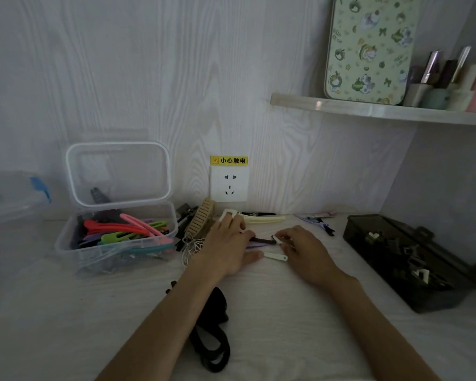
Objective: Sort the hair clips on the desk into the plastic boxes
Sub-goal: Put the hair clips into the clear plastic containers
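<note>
A clear plastic box (66, 243) with its lid up stands at the left and holds several coloured clips (121, 229). A dark smoked box (390, 229) at the right holds small clips. Both hands rest on the desk between them. My left hand (228, 243) lies flat, fingertips on a dark ridged clip (263, 240) with a purple clip (256, 245) under it. My right hand (302, 248) pinches a small white clip (277, 239) at that dark clip's right end. A white clip (275, 256) lies between the hands.
Against the wall lie a cream long clip (264, 219), a white rectangular clip (227, 214), a beige comb clip (201, 220) and purple clips (318, 221). Black bands (212, 334) sit near the front. A wall socket (229, 184), a shelf (368, 110) and a blue-latched box (14, 199) surround the desk.
</note>
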The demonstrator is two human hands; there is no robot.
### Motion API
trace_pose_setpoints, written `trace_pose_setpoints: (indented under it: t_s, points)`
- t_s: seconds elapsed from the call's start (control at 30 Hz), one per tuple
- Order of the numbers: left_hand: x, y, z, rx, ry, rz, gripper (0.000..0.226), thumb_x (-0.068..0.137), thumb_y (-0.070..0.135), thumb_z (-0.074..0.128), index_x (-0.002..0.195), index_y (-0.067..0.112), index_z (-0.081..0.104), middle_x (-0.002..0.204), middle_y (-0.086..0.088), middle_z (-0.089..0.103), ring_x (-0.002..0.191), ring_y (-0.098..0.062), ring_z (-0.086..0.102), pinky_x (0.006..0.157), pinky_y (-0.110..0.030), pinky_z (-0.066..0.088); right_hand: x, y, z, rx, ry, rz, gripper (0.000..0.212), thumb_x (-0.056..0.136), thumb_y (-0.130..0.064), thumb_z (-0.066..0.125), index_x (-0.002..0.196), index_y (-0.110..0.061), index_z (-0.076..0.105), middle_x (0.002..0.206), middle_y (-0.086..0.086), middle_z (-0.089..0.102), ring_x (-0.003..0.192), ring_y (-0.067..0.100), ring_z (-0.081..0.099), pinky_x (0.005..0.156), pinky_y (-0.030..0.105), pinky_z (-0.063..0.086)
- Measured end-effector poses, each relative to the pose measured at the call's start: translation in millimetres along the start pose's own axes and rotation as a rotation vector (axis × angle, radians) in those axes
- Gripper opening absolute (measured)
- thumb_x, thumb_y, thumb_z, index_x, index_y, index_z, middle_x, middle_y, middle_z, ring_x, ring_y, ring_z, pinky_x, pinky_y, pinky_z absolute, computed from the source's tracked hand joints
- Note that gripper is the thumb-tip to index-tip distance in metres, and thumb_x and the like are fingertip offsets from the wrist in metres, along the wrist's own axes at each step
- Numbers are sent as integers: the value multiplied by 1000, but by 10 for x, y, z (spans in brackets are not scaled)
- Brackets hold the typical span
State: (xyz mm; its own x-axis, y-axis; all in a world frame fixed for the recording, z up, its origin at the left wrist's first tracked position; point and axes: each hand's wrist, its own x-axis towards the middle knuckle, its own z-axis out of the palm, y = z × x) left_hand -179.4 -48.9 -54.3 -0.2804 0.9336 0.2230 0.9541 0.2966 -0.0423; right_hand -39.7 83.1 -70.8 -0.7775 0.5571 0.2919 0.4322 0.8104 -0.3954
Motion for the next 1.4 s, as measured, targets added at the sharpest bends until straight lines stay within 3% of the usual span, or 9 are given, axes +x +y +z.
trace_pose_setpoints:
  t_s: [0.17, 0.4, 0.6, 0.73, 0.83, 0.97, 1.2, 1.3, 1.4]
  points:
    - [-9, 39, -25, -89, 171, 95, 26, 87, 45, 53, 104, 27, 62, 115, 6, 59, 114, -18, 42, 91, -31, 26, -12, 22, -14, -61, 14, 25, 30, 98, -24, 41, 125, -18, 52, 120, 4, 54, 109, 18, 52, 92, 34, 44]
    - [-78, -24, -87, -264, 301, 97, 20, 92, 41, 50, 100, 23, 58, 89, -1, 67, 82, -21, 60, 64, -30, 37, 17, 66, 5, 113, 210, 97, 28, 96, -21, 46, 121, -15, 58, 123, 5, 57, 112, 19, 53, 96, 31, 40]
    - [-314, -298, -503, -723, 505, -69, 18, 97, 38, 43, 101, 26, 56, 65, 11, 54, 57, -1, 50, 51, -21, 36, 23, -270, -84, 476, 290, 40, 24, 93, -7, 52, 114, -8, 63, 110, 13, 60, 61, 8, 57, 58, 4, 44]
    - [-716, -972, -790, -523, 645, -175, 20, 97, 33, 43, 107, 24, 57, 71, 9, 51, 68, -4, 48, 58, -21, 36, 140, -945, -96, 596, 302, -211, 24, 90, -5, 56, 110, -12, 66, 100, 10, 60, 70, 3, 62, 67, 12, 52]
    - [-1016, -1432, -839, -291, 516, -338, 19, 95, 24, 49, 107, 17, 62, 82, -7, 65, 81, -26, 60, 67, -37, 47, 292, -1585, 103, 542, 156, -399, 26, 90, -8, 57, 114, -15, 66, 97, -1, 58, 88, 12, 62, 81, 19, 51]
    - [-1234, -1621, -763, -242, 281, -391, 27, 94, 22, 52, 118, 17, 64, 104, -11, 70, 97, -30, 64, 79, -37, 50, 402, -2060, 413, 419, 27, -536, 30, 89, -10, 58, 117, -17, 65, 107, 5, 65, 95, 15, 62, 84, 25, 49]
    - [-1109, -1425, -765, -379, 393, -391, 31, 94, 24, 50, 124, 19, 59, 124, -1, 63, 112, -20, 60, 96, -33, 46, 317, -1598, 268, 391, 136, -430, 32, 87, -7, 56, 110, -25, 67, 102, -15, 67, 93, 0, 58, 81, 8, 41]
    - [-776, -968, -808, -436, 501, -278, 28, 93, 20, 50, 119, 24, 61, 121, 5, 64, 111, -15, 57, 95, -32, 45, 294, -1098, 132, 321, 341, -253, 30, 89, -4, 52, 105, -23, 68, 99, -9, 68, 94, 10, 58, 80, 19, 44]
    - [-399, -484, -683, -495, 326, -122, 32, 94, 15, 45, 121, 27, 59, 122, 5, 64, 109, -14, 59, 91, -31, 47, 325, -543, 87, 127, 359, 9, 35, 90, -1, 46, 115, -19, 62, 112, 3, 67, 105, 19, 56, 85, 27, 43]
